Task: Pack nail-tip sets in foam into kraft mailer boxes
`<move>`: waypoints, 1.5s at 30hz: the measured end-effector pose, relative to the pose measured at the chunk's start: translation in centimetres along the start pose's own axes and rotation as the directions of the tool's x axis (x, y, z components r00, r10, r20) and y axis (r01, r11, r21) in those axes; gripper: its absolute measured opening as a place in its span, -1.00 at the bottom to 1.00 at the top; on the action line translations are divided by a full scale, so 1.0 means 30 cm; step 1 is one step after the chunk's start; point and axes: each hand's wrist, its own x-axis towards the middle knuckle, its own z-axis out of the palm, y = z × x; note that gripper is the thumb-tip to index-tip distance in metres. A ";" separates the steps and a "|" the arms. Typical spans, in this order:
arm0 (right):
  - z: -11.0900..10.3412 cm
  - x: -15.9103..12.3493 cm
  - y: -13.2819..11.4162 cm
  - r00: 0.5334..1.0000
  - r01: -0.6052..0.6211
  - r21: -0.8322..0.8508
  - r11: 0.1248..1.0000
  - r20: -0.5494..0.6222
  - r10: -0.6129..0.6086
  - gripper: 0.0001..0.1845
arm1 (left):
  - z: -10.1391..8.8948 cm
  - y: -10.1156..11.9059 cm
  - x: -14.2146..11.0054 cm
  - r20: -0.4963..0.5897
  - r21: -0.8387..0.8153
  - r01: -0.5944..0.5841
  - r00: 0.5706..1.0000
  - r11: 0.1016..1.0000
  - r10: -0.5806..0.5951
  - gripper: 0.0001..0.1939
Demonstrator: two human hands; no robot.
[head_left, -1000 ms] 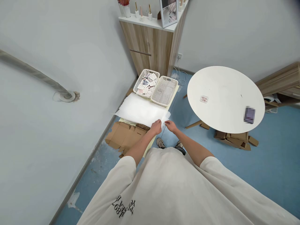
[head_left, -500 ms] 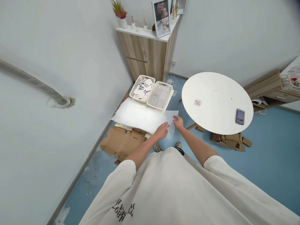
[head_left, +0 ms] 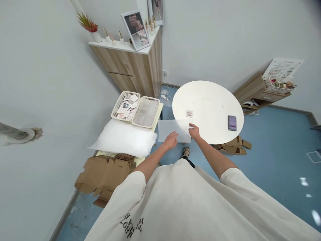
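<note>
A thin translucent sheet (head_left: 167,127) is held level in the air between the stack and the round table, partly overlapping the table's left edge in view. My right hand (head_left: 194,131) pinches it at its right edge. Along its near edge is my left hand (head_left: 171,140), closed on the sheet with fingers on top; the thumb is hidden. To the left lies a stack of similar white sheets (head_left: 122,137). Beyond the stack stand a basket of small printed cards (head_left: 114,112) and a basket of clear flat pieces (head_left: 134,121).
A white round table (head_left: 208,100) bears a small printed card (head_left: 189,113) and a pixelated purple item (head_left: 232,123). Flattened cardboard boxes (head_left: 100,174) lie at the left, and more cardboard (head_left: 232,147) lies beneath the table. A wooden cabinet (head_left: 140,70) stands behind the baskets.
Both hands have carried the sheet off the stack, rightwards to the round table. My view has turned right, and one foot has stepped.
</note>
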 end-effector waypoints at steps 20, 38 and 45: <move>-0.408 0.508 0.512 0.950 -0.310 0.120 0.943 0.063 0.305 -0.30 | 0.144 0.393 0.621 0.200 0.093 0.214 0.953 0.972 -0.228 -0.44; -0.413 0.435 0.495 0.807 0.426 -0.460 0.779 0.583 -0.097 -0.43 | 0.223 0.397 0.672 0.304 0.146 0.150 0.934 0.978 -0.189 -0.48; -0.458 0.409 0.529 0.827 0.426 -0.589 0.687 0.561 -0.032 -0.34 | 0.181 0.378 0.690 0.363 0.189 0.113 0.915 0.975 -0.176 -0.49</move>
